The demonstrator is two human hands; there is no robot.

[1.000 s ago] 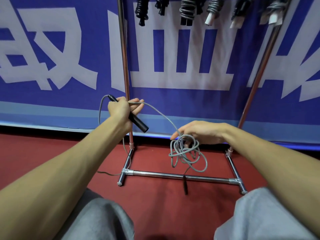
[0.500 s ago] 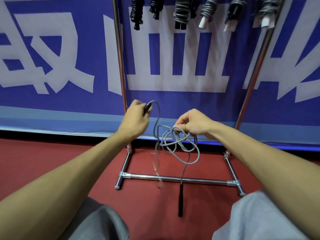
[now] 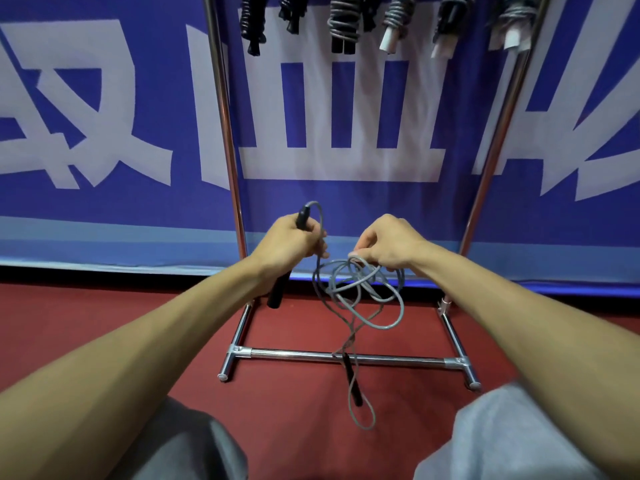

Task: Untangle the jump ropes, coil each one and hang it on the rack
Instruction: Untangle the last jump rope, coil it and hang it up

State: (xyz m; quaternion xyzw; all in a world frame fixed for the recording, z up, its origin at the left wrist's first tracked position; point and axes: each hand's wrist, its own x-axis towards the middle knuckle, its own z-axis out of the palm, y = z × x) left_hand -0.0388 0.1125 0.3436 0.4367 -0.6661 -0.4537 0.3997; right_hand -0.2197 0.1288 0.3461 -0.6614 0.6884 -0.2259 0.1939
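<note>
Before the rack (image 3: 294, 355), my left grip (image 3: 287, 247) clamps one handle (image 3: 277, 291), right grip (image 3: 388, 244) pinches the tangle (image 3: 360, 289); I judge pulling apart would tighten knots.

Grey cord jump rope (image 3: 367, 299) with black handles (image 3: 277, 289); shiny silver metal rack (image 3: 346, 356); dark red floor (image 3: 294, 393); blue banner (image 3: 104, 209) with white lettering.

A red floor (image 3: 294, 427) is seen; a chrome rack (image 3: 294, 355) is stood directly on it, both feet and the low crossbar being set on the red surface; coiled jump ropes (image 3: 343, 26) are hung from the rack's top; whether the floor is touched by the dangling black handle (image 3: 352, 384) of the grey jump rope (image 3: 403, 299) cannot be told.
</note>
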